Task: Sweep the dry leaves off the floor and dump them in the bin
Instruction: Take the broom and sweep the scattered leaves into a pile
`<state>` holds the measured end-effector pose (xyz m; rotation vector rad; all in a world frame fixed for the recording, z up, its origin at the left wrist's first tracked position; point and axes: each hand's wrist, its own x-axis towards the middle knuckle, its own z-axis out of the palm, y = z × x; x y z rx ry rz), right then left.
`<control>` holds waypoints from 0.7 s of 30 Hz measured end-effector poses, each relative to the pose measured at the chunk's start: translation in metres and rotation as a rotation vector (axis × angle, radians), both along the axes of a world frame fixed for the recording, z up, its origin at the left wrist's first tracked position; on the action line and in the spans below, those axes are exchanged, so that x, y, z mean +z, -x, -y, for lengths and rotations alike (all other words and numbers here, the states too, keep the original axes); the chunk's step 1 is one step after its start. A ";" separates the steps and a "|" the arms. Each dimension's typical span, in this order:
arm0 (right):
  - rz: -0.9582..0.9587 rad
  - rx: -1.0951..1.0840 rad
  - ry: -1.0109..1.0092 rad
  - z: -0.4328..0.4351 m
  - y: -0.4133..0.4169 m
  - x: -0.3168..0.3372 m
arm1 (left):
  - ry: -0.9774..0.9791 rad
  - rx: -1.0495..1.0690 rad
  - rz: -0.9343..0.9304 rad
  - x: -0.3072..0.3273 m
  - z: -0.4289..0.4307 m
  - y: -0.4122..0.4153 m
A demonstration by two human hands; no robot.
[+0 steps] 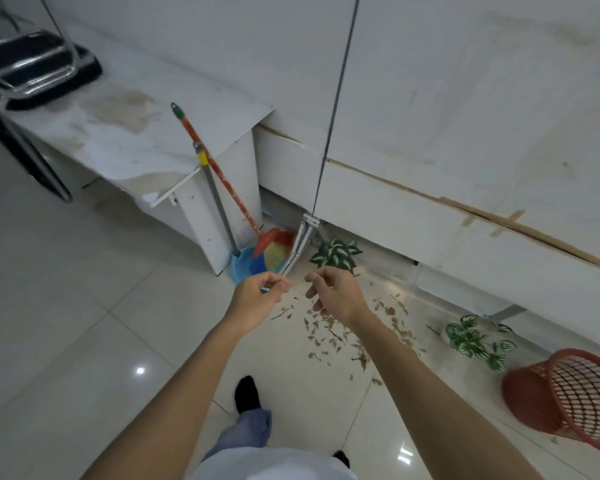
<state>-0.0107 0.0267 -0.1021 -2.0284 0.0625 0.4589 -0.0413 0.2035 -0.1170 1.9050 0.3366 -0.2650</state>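
Dry brown leaves [340,332] lie scattered on the pale floor tiles below the white wall panels. A broom [222,178] with an orange handle and multicoloured bristles leans against a white cabinet, beside a blue dustpan [245,268] with a grey handle. A red mesh bin [568,398] stands tilted at the right. My left hand [258,292] and my right hand [333,291] are stretched forward above the floor, just in front of the dustpan, fingers loosely curled and holding nothing.
A white cabinet [219,188] with a stained top stands at the left, with a chrome-and-black chair [32,71] on it. Two green leafy plants [335,254] [475,339] lie by the wall. My feet are on the tiles below.
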 end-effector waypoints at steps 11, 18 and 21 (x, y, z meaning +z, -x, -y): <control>-0.050 0.009 0.013 -0.112 -0.069 -0.019 | 0.009 0.055 -0.092 -0.027 -0.107 -0.053; -0.017 0.071 0.036 -0.158 -0.135 -0.018 | 0.006 0.044 -0.098 -0.027 -0.145 -0.104; -0.010 0.103 0.026 -0.175 -0.169 -0.017 | 0.027 0.061 -0.099 -0.027 -0.158 -0.131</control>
